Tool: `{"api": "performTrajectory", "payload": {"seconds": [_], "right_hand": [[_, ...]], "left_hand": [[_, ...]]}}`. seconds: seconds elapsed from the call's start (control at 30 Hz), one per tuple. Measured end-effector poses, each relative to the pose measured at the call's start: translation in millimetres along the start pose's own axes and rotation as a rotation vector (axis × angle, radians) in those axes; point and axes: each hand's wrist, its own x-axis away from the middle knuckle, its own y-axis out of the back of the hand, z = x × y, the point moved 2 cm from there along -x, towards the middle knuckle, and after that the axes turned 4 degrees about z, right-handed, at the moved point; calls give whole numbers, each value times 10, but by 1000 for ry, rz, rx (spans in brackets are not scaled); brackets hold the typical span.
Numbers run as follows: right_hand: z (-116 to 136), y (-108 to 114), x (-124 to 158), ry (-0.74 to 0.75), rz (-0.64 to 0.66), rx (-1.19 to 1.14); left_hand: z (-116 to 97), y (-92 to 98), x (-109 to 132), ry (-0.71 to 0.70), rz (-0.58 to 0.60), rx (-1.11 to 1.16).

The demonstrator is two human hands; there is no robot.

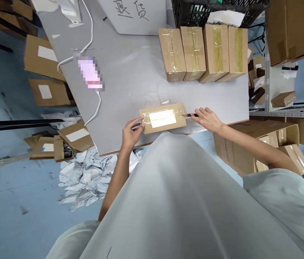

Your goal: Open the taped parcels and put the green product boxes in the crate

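A small taped cardboard box [163, 125] with a white label [162, 118] lies near the table's front edge, right before me. My left hand [132, 133] grips its left end between thumb and fingers. In my right hand [208, 119] is a slim black and red box cutter [192, 115], its tip at the box's right end, beside the tape seam. The fingers partly cover the cutter, and its blade is too small to make out.
Several taped boxes [193, 54] stand in a row at the back right, before a black crate [189, 14]. A phone [90, 73] with a white cable lies at left. Grey plastic bags [87, 176] and opened boxes [45, 91] lie left of the table [125, 72]; cartons [235, 144] stand at right.
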Motion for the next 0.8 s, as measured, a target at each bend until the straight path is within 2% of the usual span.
{"api": "performTrajectory", "payload": {"seconds": [0.13,0.23,0.33,0.4,0.43,0.53,0.63,0.7,0.8], "right_hand": [[-264,-53,244,-102,57,15],[-492,-112,418,-285,74,-23],[-609,-252,544,-481,18,-146],[-569,-404,550,-568,-48,-289],[-520,-491,529,-607,-87,-370],[-328,-749,411,-727,-222,-602],[-163,-929,311,-813,-370,-777],[-92,-990,285,-847,-457,-867],[-17,-1018,280,-891,-552,-979]], "left_hand": [[-93,9,30,35,-29,-47],[-222,26,52,62,-52,-169],[-455,-46,38,-4,-89,-391],[-661,-221,1,-97,-57,-507],[-768,-353,-25,-149,-5,-541],[-1049,-867,-108,-300,254,-631],[-1198,-1333,-182,-403,486,-738],[-1225,-1504,-227,-429,550,-796],[-1217,-1552,-290,-446,555,-844]]}}
